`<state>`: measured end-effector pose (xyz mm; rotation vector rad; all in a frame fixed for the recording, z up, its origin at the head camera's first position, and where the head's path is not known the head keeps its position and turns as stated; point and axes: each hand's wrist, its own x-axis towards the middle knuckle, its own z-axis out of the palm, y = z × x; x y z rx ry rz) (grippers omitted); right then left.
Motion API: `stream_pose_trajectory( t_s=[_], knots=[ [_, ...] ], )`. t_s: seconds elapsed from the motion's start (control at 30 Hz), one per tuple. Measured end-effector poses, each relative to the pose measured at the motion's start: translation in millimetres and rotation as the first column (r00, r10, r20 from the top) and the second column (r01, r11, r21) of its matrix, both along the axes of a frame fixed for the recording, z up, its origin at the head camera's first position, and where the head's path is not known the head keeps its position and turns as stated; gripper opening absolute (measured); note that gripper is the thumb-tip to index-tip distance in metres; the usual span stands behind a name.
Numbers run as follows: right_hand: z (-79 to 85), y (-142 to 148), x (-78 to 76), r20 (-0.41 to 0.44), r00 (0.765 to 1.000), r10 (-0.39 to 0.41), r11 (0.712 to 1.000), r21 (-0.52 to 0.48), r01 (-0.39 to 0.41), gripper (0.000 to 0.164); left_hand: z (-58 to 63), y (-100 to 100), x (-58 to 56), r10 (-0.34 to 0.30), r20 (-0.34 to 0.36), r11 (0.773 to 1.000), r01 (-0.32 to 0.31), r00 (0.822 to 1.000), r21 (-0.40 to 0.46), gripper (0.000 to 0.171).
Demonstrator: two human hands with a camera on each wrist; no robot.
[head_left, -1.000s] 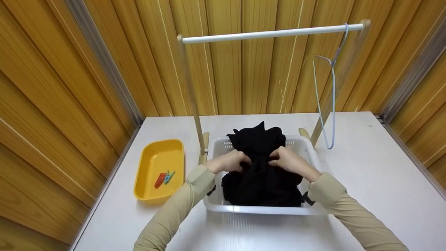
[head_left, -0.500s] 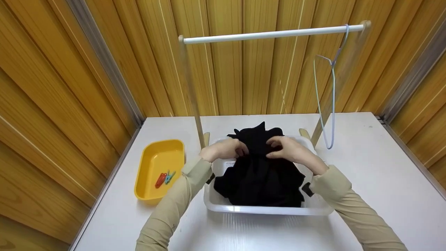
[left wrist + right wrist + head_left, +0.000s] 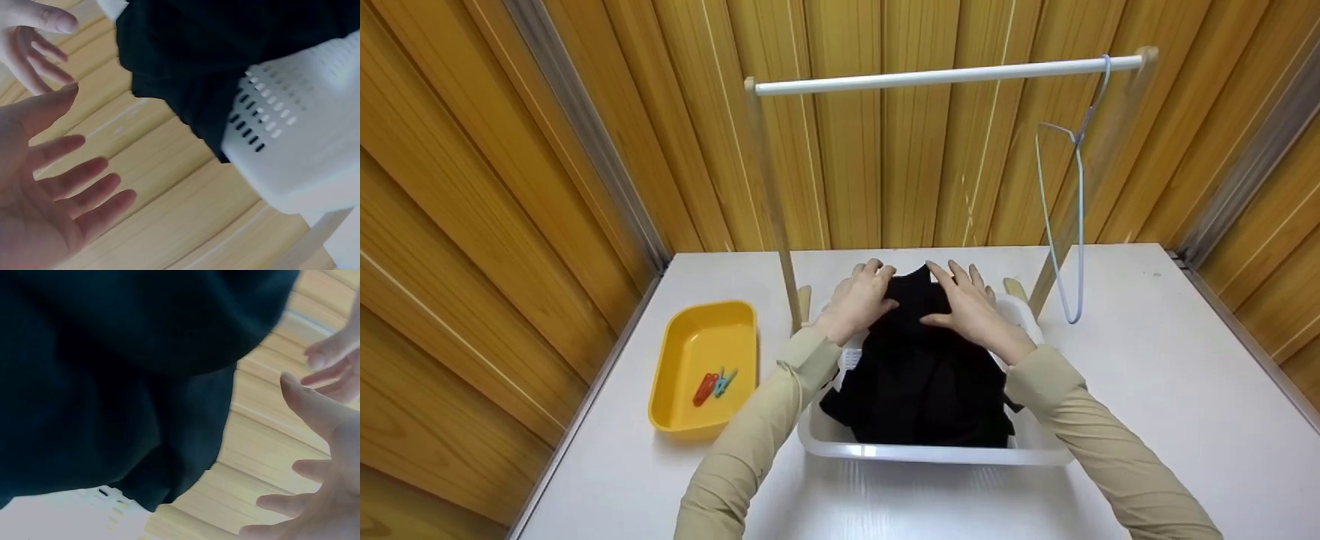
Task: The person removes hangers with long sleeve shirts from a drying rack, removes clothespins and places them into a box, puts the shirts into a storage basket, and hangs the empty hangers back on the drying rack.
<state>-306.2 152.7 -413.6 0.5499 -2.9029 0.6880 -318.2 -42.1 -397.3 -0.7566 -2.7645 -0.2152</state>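
A black garment (image 3: pixel 930 390) lies bunched in a white plastic basket (image 3: pixel 930 453), its far end draped over the back rim. Above the far left part of the cloth is my left hand (image 3: pixel 859 300), fingers spread and palm toward the garment. My right hand (image 3: pixel 971 304) hovers over the far right part in the same way, thumb apart from the fingers. In the left wrist view the left hand (image 3: pixel 50 191) shows nothing between thumb and fingers, with a gap to the black cloth (image 3: pixel 185 50). The right wrist view likewise shows the right hand (image 3: pixel 320 467) apart from the garment (image 3: pixel 129 382).
A yellow tray (image 3: pixel 660 375) at the left holds a red clothespin (image 3: pixel 705 389) and a teal clothespin (image 3: pixel 724 381). Behind the basket stands a rack with a white bar (image 3: pixel 945 76). A light blue hanger (image 3: pixel 1080 225) hangs at its right end.
Both hands have let go of the cloth, risen and moved away from me toward the basket's back, fingers now spread. The garment lies flatter and more spread in the basket's front.
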Motion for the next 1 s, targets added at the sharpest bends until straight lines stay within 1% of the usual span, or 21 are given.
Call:
stream_pose_trajectory(
  t_s=[0.07, 0.2, 0.3, 0.4, 0.57, 0.67, 0.8, 0.87, 0.93, 1.0],
  knots=[
    [-5.1, -0.8, -4.6, -0.011, 1.000, -0.011, 1.000, 0.021, 0.011, 0.084, -5.1, 0.0, -4.0, 0.030, -0.008, 0.999, -0.031, 1.000, -0.018, 0.045],
    [-15.4, -0.7, -11.9, -0.022, 1.000, -0.014, 0.998, 0.062, 0.015, 0.083, -17.0, -0.3, -11.2, 0.078, 0.025, 0.996, -0.077, 0.997, -0.037, 0.045],
    [-22.3, -0.2, -15.5, -0.021, 1.000, -0.015, 0.996, 0.091, 0.017, 0.084, -25.1, 0.6, -15.4, 0.096, 0.046, 0.995, -0.094, 0.994, -0.041, 0.046],
    [-28.4, 0.3, -18.2, -0.038, 0.999, -0.012, 0.993, 0.120, 0.017, 0.082, -30.8, 2.9, -18.9, 0.108, 0.060, 0.994, -0.105, 0.992, -0.043, 0.050],
    [-39.9, 1.3, -22.3, -0.085, 0.996, -0.011, 0.990, 0.142, 0.023, 0.074, -37.0, 7.3, -22.7, 0.139, 0.106, 0.988, -0.130, 0.985, -0.084, 0.059],
    [-46.8, 2.2, -24.2, -0.112, 0.994, -0.009, 0.989, 0.143, 0.025, 0.069, -41.8, 8.0, -23.6, 0.152, 0.116, 0.983, -0.139, 0.982, -0.117, 0.062],
    [-54.4, 2.7, -25.8, -0.136, 0.991, 0.004, 0.989, 0.148, 0.016, 0.065, -48.6, 8.4, -25.0, 0.153, 0.108, 0.979, -0.135, 0.982, -0.154, 0.059],
    [-57.4, 3.2, -26.0, -0.145, 0.989, 0.015, 0.989, 0.146, 0.007, 0.063, -50.7, 9.2, -25.9, 0.144, 0.117, 0.979, -0.125, 0.983, -0.159, 0.056],
    [-60.1, 3.7, -26.3, -0.162, 0.987, 0.026, 0.990, 0.140, -0.003, 0.060, -51.5, 10.7, -27.0, 0.129, 0.125, 0.983, -0.111, 0.984, -0.146, 0.050],
    [-62.4, 4.4, -26.8, -0.189, 0.981, 0.037, 0.991, 0.136, -0.011, 0.058, -51.6, 12.4, -28.5, 0.113, 0.115, 0.986, -0.097, 0.987, -0.135, 0.038]
  ],
)
